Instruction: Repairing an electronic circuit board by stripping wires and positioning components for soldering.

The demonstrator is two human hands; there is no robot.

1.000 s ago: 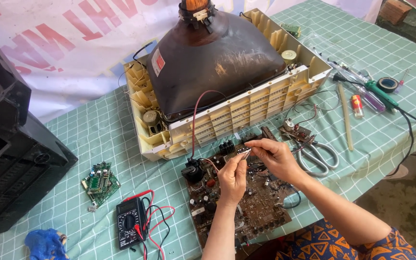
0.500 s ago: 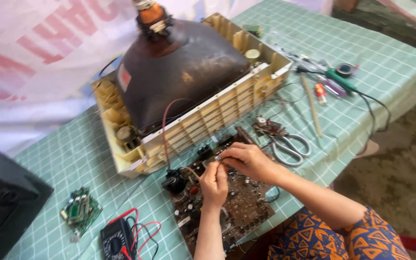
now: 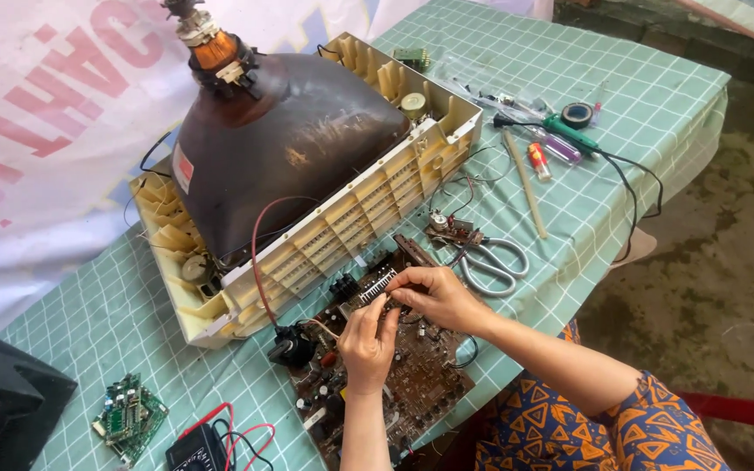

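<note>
Both hands have edged lower: left hand and right hand pinch a small part on the brown circuit board; a slip could bend neighbouring components.

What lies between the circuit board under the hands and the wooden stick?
In the head view, scissors lie on the cloth between the circuit board and the wooden stick.

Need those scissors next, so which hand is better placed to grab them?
Probably the right hand: the scissors lie just past it, to its right. The left hand sits farther off over the circuit board.
</note>
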